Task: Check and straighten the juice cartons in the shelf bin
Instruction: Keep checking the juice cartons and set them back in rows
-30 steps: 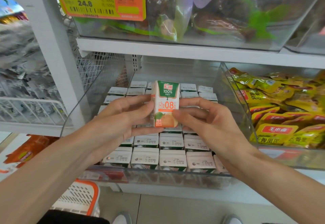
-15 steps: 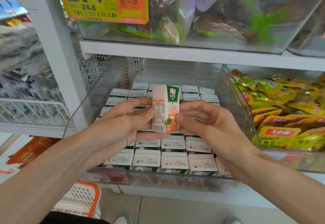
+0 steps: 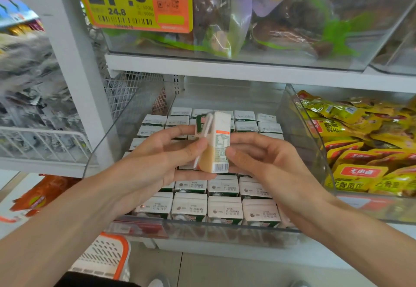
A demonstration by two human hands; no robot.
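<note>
Above the shelf bin point(image 3: 112, 151), our left hand point(image 3: 157, 162) and right hand point(image 3: 270, 169) pinch one juice carton point(image 3: 216, 142) upright from either side, its printed side panel turned toward us for checking, while the rows of cartons point(image 3: 225, 208) sit packed below

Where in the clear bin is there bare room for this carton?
Bare floor between the back row of cartons and the rear wall of the bin. The front rows are packed tight. The left hand and right hand, holding the carton, hide the middle.
</note>
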